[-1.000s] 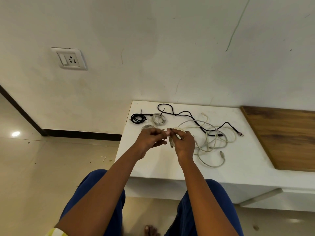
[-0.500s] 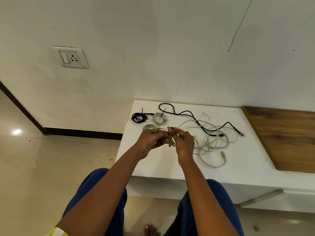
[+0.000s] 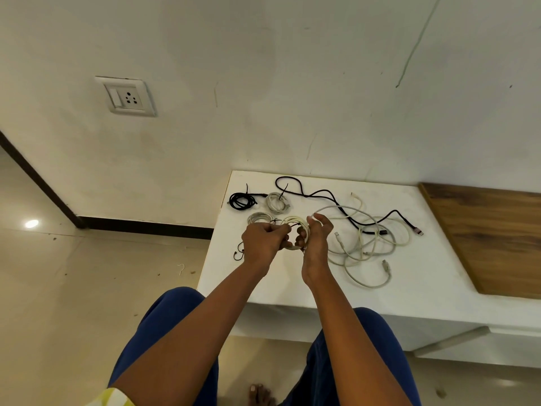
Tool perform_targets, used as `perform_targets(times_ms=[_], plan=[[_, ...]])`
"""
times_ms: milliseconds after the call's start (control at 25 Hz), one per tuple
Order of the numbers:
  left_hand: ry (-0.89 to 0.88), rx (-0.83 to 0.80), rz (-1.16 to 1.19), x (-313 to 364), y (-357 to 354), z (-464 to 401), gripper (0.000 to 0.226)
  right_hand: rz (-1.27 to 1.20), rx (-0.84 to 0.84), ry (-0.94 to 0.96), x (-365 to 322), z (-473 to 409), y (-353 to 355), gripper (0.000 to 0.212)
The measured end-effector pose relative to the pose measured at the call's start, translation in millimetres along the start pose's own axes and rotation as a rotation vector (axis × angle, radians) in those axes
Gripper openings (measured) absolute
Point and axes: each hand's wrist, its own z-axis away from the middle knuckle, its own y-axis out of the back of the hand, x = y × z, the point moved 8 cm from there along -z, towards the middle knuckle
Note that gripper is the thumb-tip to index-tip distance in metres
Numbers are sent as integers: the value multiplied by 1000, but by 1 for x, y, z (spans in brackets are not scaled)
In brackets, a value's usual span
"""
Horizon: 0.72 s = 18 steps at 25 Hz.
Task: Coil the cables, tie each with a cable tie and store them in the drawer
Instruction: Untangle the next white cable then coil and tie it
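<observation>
Over the white table top (image 3: pixel 292 282) my right hand (image 3: pixel 317 244) grips a coiled white cable (image 3: pixel 295 222). My left hand (image 3: pixel 263 241) pinches a thin black cable tie (image 3: pixel 288 227) at that coil's left side. Behind my hands lie three tied coils: a black one (image 3: pixel 241 200), a white one (image 3: pixel 276 202) and a grey-white one (image 3: pixel 259 218). To the right, loose white cables (image 3: pixel 366 244) lie tangled with a long black cable (image 3: pixel 336 197). A black tie (image 3: pixel 239 252) lies by the table's left edge.
A wooden board (image 3: pixel 491 241) covers the table's right part. A drawer front with a handle (image 3: pixel 450 339) shows below the table edge at right. A wall socket (image 3: pixel 127 96) sits on the wall at left. The tiled floor (image 3: pixel 87 288) spreads to the left.
My hands have drawn slightly apart and the white coil now stands more open between them. My left hand has shifted left, pulling the black tie.
</observation>
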Motion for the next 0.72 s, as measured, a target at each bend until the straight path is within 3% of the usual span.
perform_targets(times_ms=[200, 320, 520, 720], plan=[[-66, 95, -82, 3, -2, 6, 23, -28, 56, 53, 1, 1, 0, 8], [-23, 130, -31, 0, -3, 7, 23, -36, 39, 45, 3, 3, -2, 17], [9, 40, 168, 1, -9, 8, 30, -74, -77, -48, 4, -1, -8, 28], [-34, -33, 125, 2, -13, 6, 25, -14, -143, -25, -1, -5, -7, 28]])
